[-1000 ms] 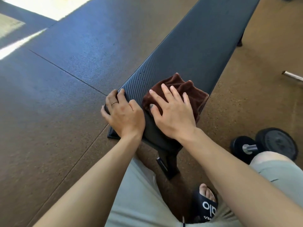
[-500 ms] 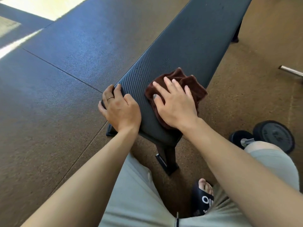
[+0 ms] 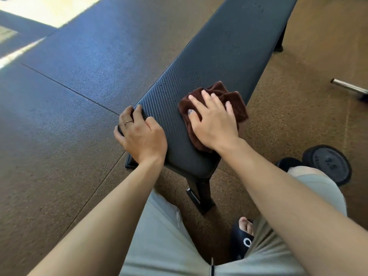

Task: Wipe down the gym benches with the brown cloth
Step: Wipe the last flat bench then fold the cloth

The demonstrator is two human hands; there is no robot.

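The left hand (image 3: 142, 136) sits at the left edge of the gym bench (image 3: 229, 46), near its close end, its grip curled over the padded rim as if to steady it. To its right on the bench top, the brown cloth (image 3: 229, 98) lies bunched close to the right edge, pressed flat under the right hand (image 3: 214, 121), whose grip is spread with straight fingers and pinches nothing. The cloth looks soft, light and limp, likely to crumple when pushed, so a broad palm over its middle seems the best hold; right of the bench a dumbbell (image 3: 328, 163) lies on the floor.
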